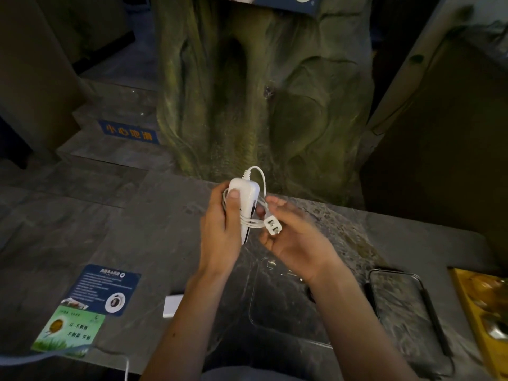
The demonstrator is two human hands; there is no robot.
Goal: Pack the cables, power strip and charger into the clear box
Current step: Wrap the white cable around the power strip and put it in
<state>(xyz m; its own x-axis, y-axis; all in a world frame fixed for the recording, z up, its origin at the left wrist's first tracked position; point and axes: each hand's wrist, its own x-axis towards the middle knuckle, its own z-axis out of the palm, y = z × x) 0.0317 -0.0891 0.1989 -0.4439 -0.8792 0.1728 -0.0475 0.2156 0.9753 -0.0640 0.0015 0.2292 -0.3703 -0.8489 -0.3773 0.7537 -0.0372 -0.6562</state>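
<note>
At the left edge of the stone counter (154, 243) lay two printed cards: a green card (68, 334) nearest the edge and a blue notice card (103, 288) just behind it; a thin white cable (127, 365) ran off the front edge below them; a small white block (172, 306), possibly the charger, lay flat beside the person's left forearm, half hidden by it.

Above the counter the left hand (222, 229) was clenched round the white power strip (245, 204), thumb pressed on its upper face, strip held upright; its cord (251, 222) was looped several times round the body, one slack bow standing free at the top. The right hand (295, 237) was half open, palm up, fingers loosely cupped, the two-pin plug (272, 226) resting at the fingertips rather than pinched.

Below the hands sat the clear box (286, 303), open and seemingly empty, hard to read against the dark stone; its lid (398, 298) lay just to the right.

Risks, as judged: the plug end was unsecured, so the wraps could spring loose on release; the top bow might snag the box rim; the box walls, nearly invisible, invited a misplaced drop; the left forearm could nudge the white block off the counter.
</note>
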